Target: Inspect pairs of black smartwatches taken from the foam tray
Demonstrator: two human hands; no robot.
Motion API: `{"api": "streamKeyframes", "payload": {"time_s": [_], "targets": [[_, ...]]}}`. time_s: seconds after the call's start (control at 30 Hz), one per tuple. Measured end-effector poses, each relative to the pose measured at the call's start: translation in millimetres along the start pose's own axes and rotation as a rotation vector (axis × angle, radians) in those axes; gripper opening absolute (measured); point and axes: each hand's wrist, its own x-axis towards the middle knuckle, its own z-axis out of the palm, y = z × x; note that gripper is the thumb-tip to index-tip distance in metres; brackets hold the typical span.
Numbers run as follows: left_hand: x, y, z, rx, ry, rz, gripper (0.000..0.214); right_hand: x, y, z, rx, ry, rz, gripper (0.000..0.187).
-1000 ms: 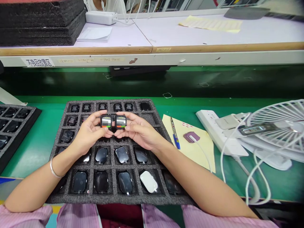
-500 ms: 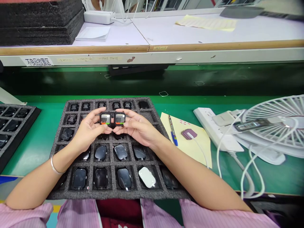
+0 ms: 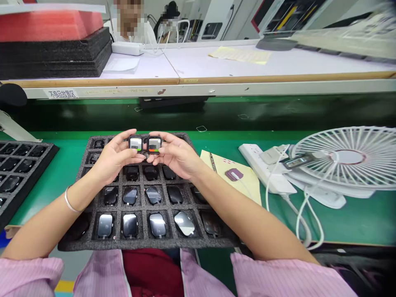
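Observation:
Side by side over the back of a foam tray (image 3: pixel 148 244), two smartwatch bodies without straps are held up, faces toward me. My left hand (image 3: pixel 116 154) pinches the left watch body (image 3: pixel 135 143) between fingertips and thumb. The right watch body (image 3: pixel 154 144) is gripped the same way by my right hand (image 3: pixel 176 154). Both faces look glossy, with coloured strips along their lower edges. Beneath my hands, the dark grey tray has compartments with several more watch bodies, such as one dark watch body (image 3: pixel 130 225) in the front row. My hands and forearms hide some compartments.
At the left lies another filled foam tray (image 3: pixel 37 175). To the right are yellow paper (image 3: pixel 252 181) with a purple charging pad (image 3: pixel 234 175), a power strip (image 3: pixel 262 167) and a white fan (image 3: pixel 349 156). A shelf (image 3: pixel 198 84) crosses behind; people sit beyond it.
The view has tilted up, showing more beyond the shelf. Both hands still hold the two watch bodies, now slightly higher over the tray, and the reflections and coloured strips on their faces differ.

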Motion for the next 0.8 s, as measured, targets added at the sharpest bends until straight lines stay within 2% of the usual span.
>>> {"api": "streamKeyframes", "payload": {"time_s": [0.13, 0.27, 0.63, 0.8], "targets": [[5.3, 21.6, 7.7, 0.008, -0.016, 0.074, 0.072, 6.4, -19.8, 8.6, -0.054, -0.007, -0.086, 0.048], [8.0, 32.5, 13.2, 0.018, -0.018, 0.142, 0.069, 10.2, -30.1, 14.1, -0.078, -0.004, -0.154, 0.05], [11.2, 26.6, 12.6, 0.091, -0.023, 0.209, 0.07, 13.7, -28.5, 11.9, -0.056, -0.005, -0.176, 0.05], [12.8, 20.6, 10.5, 0.083, -0.031, 0.236, 0.069, 14.6, -23.3, 9.1, -0.112, 0.001, -0.194, 0.051]]}}
